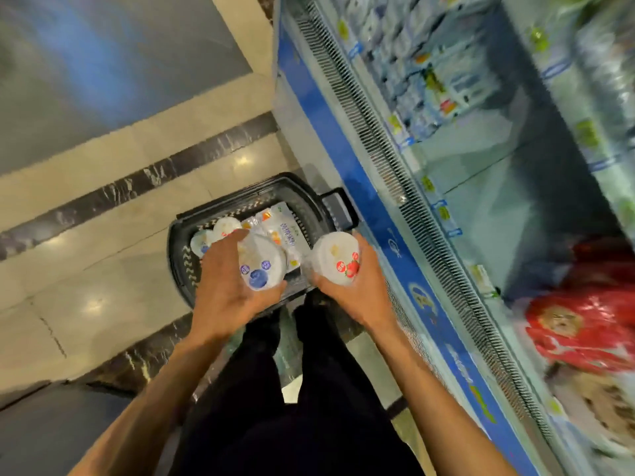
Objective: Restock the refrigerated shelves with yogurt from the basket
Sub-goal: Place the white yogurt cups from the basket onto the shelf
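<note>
Gripping blueberry yogurt cup (263,267) in left hand (225,286), strawberry yogurt cup (338,259) in right hand (355,292), above basket (176,242), beside chiller front (355,182).

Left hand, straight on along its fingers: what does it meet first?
Likely the loose yogurt cups in the black basket, just beyond the left hand, which grips a blueberry-lid cup. Depth is unclear; the hand may be well above them.
</note>
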